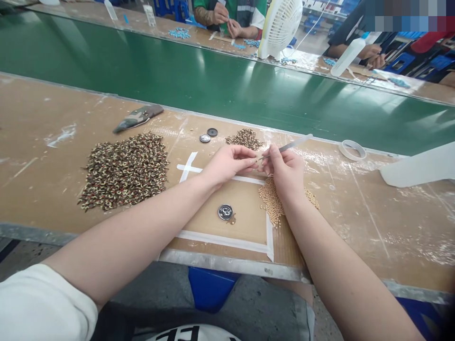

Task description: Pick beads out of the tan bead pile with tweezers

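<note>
Above the bench (341, 203), my left grip (229, 163) pinches a tiny piece (256, 161), too small to identify, between a small dark heap (245, 139) and a mound of tan beads (272, 196). My right grip (286, 173) holds a slim, pale-handled tool (296, 143), its tip near that piece. A steady pinch and light touch seem best. Black lettering on my white shirt (208, 332) is cut off; I can read no brand.

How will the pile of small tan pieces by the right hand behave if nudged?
The pile of small tan pieces would probably spread rather than slide as one, since it lies loose on the table. Single pieces may roll, as they look rounded. Each is likely light, being so small.
</note>
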Demonstrator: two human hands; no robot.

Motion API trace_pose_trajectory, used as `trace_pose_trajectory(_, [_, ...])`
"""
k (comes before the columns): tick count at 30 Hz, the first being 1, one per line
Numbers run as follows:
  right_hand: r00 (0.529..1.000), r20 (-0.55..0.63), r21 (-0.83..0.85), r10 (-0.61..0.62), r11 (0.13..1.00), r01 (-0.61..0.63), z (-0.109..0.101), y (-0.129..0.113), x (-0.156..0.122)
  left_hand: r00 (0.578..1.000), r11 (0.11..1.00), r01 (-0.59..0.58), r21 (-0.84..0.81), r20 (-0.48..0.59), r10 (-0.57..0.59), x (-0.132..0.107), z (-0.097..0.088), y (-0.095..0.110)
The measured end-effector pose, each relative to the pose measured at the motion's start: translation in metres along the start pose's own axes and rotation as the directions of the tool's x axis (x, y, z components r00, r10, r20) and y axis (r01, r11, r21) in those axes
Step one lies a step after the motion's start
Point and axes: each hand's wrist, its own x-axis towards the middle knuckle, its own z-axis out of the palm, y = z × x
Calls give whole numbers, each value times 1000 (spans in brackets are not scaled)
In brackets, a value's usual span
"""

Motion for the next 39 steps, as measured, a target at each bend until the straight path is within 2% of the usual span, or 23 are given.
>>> trace_pose_trajectory(7, [1000, 23, -12, 14, 1000, -13, 0, 2, 0, 1000, 1000, -7, -12, -7, 6, -1, 2, 3])
trace_pose_trajectory(15, [998, 5, 95, 66, 993, -67, 3, 0, -3, 998, 999, -46, 14, -43, 46, -2, 4, 4])
trace_pose_trajectory(23, [995, 15, 24, 103, 994, -103, -2, -4, -1, 999, 998, -38, 59, -3, 38, -2, 0, 4])
trace_pose_trajectory(26, [994, -17, 53, 108, 993, -107, -5, -5, 1, 999, 996, -31, 80, 15, 30, -4, 0, 9])
trace_pose_trajectory(29, [994, -37, 76, 107, 992, -104, -6, -5, 3, 996, 997, 48, -59, 81, -44, -7, 0, 15])
trace_pose_trajectory(33, [998, -13, 78, 68, 995, -66, -4, -4, 1, 975, 948, 174, -269, 179, -128, -12, 1, 22])
trace_pose_trajectory(39, [988, -25, 48, -152, 987, 153, -4, -16, -7, 958, 876, 243, -417, 242, -151, -15, -1, 25])
